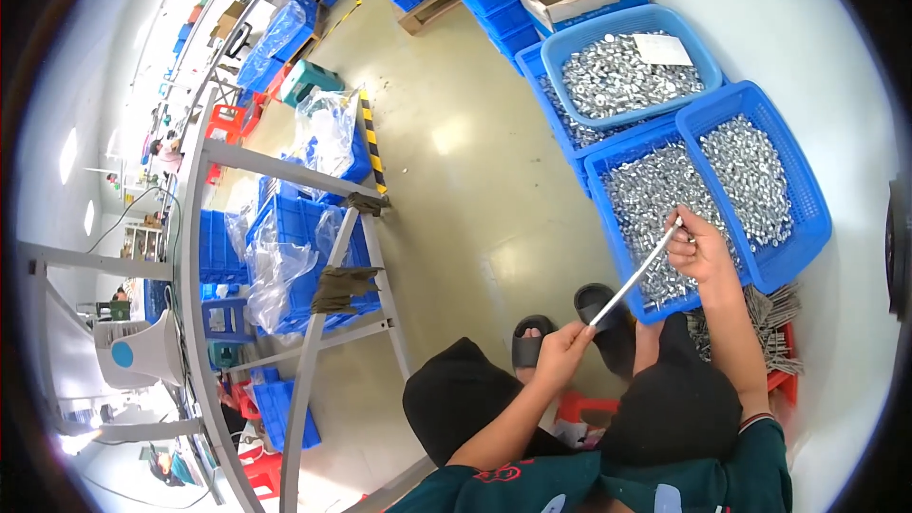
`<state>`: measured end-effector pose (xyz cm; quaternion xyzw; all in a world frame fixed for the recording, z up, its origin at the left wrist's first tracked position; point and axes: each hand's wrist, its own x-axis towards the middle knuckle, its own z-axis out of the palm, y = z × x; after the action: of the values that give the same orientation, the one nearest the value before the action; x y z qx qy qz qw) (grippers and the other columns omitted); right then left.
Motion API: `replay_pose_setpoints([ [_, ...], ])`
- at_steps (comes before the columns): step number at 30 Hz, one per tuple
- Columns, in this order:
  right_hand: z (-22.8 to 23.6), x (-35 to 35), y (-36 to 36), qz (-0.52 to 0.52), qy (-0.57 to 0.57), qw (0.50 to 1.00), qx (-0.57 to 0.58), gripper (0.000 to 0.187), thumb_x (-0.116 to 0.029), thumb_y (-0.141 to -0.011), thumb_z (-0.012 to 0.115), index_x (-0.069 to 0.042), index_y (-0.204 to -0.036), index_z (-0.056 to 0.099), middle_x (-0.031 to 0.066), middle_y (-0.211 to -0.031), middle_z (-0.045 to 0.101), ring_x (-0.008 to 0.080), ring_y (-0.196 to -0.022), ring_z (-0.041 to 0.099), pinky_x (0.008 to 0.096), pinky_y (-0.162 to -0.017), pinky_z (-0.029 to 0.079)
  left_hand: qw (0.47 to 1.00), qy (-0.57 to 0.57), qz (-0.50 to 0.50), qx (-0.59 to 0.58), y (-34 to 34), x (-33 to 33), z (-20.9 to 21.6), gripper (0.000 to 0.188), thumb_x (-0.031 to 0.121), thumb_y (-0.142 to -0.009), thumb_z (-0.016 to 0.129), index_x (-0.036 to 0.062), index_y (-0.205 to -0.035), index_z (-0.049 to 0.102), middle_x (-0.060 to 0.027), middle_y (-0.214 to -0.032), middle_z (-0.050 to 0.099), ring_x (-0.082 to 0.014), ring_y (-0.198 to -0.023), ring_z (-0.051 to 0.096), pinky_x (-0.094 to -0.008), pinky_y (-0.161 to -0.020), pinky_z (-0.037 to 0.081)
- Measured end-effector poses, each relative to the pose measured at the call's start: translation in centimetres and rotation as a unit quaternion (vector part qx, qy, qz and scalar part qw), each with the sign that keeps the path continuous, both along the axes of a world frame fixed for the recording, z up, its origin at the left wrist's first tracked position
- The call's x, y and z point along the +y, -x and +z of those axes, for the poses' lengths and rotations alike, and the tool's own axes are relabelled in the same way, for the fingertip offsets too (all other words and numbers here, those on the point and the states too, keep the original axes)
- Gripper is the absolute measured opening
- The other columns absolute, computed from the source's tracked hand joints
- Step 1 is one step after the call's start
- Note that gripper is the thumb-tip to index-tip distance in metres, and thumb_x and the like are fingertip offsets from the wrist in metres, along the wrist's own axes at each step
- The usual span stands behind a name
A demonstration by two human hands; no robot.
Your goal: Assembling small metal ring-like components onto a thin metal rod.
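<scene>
A thin silvery metal rod (635, 275) slants between my two hands. My left hand (565, 351) pinches its lower end, above my knees. At the upper end, the fingers of my right hand (696, 245) close round the tip; whether a small part sits there too is too small to tell. Below my right hand lies a blue crate (598, 192) filled with small silvery metal parts. A blue basket (807, 218) with more small metal pieces rests against its right side.
A lighter blue basket (560, 100) of metal parts, with a paper slip (662, 48), sits farther back. Behind it are a cardboard box (579, 0) and stacked blue crates. Many metal rods (774, 323) lie at right by my knee. A metal frame (313, 342) stands at left.
</scene>
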<state>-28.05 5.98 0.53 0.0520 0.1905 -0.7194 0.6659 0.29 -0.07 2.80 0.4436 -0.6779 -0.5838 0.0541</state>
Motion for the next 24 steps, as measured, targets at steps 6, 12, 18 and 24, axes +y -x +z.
replay_pose_setpoints([
  [6, 3.2, -1.6, -3.9, 0.102, -0.146, 0.923, 0.341, 0.018, -0.018, -0.085, 0.054, -0.001, -0.088, 0.061, -0.0031, -0.055, 0.04, 0.0029, -0.041, 0.03, 0.0203, -0.036, 0.02, 0.997, -0.028, 0.066, 0.029, 0.1, -0.5, -1.1, 0.024, 0.023, -0.088, 0.054, 0.0008, -0.081, 0.059, 0.0051, -0.061, 0.047, -0.0038, -0.058, 0.039, -0.021, -0.051, 0.033],
  [12, -4.2, -0.7, 0.2, -0.019, -0.05, 0.998, 0.038, 0.021, -0.02, -0.087, 0.052, 0.0, -0.089, 0.055, 0.0044, -0.07, 0.051, 0.0089, -0.054, 0.048, 0.0178, -0.041, 0.039, 0.994, -0.071, 0.075, 0.04, -0.1, -1.3, -1.8, 0.025, 0.025, -0.088, 0.053, 0.0058, -0.072, 0.052, 0.0047, -0.053, 0.042, -0.0027, -0.044, 0.034, -0.0181, -0.039, 0.025],
  [18, -3.8, -0.5, -0.3, -0.09, -0.166, 0.982, 0.02, 0.017, -0.012, -0.088, 0.049, 0.002, -0.096, 0.055, 0.0101, -0.087, 0.057, 0.0196, -0.076, 0.059, 0.0302, -0.063, 0.053, 0.991, -0.099, 0.079, 0.048, 0.0, -0.9, -1.9, 0.029, 0.027, -0.088, 0.053, 0.0062, -0.069, 0.05, 0.0047, -0.052, 0.04, -0.0027, -0.043, 0.033, -0.0186, -0.038, 0.024],
  [24, -1.8, -0.5, 0.3, -0.091, -0.083, 0.992, 0.027, 0.018, -0.016, -0.087, 0.053, 0.001, -0.094, 0.054, 0.0055, -0.079, 0.053, 0.0085, -0.057, 0.045, 0.0175, -0.041, 0.035, 0.993, -0.082, 0.063, 0.053, -0.3, -0.6, -2.1, 0.028, 0.026, -0.088, 0.054, 0.0077, -0.067, 0.049, 0.0052, -0.054, 0.04, -0.0029, -0.045, 0.033, -0.0193, -0.04, 0.024],
])
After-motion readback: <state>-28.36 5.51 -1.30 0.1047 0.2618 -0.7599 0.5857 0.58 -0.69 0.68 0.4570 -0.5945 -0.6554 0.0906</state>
